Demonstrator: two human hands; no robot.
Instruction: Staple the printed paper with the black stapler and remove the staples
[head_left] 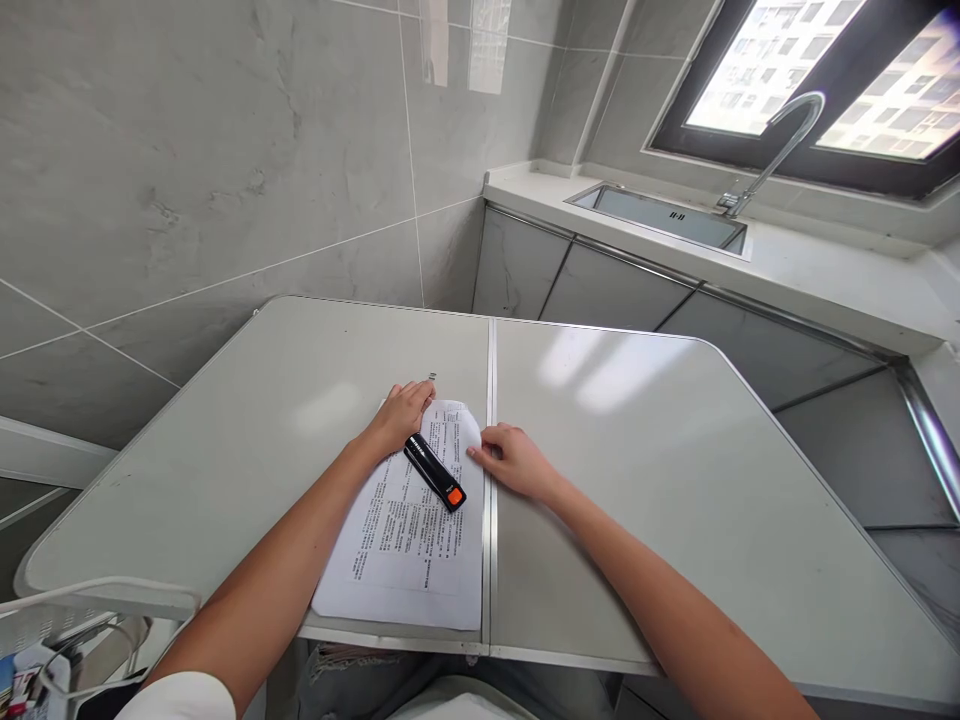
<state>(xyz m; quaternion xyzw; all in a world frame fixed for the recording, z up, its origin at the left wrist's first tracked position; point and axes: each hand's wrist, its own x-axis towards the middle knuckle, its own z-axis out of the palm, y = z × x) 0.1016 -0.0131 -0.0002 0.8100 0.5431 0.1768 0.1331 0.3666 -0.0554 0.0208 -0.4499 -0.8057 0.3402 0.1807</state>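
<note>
A stack of printed paper [405, 590] lies on the white folding table in front of me, with its top right corner slightly lifted and curved. My left hand [405, 415] is closed at the top left corner of the sheets, its fingers bent over the edge. At the upper right edge, my right hand [517, 460] pinches the paper, thumb on top and fingers curled. A black stapler [433, 470] with an orange end rests slantwise on the printed side, close to my left wrist. Neither hand grips the stapler.
The folding table [637, 480] has a metal seam down its middle. Behind it stands a counter [832, 270] with a sink [660, 218] and a curved faucet [780, 150]. A tiled wall rises at the left. A white wire basket [97, 600] sits at the lower left.
</note>
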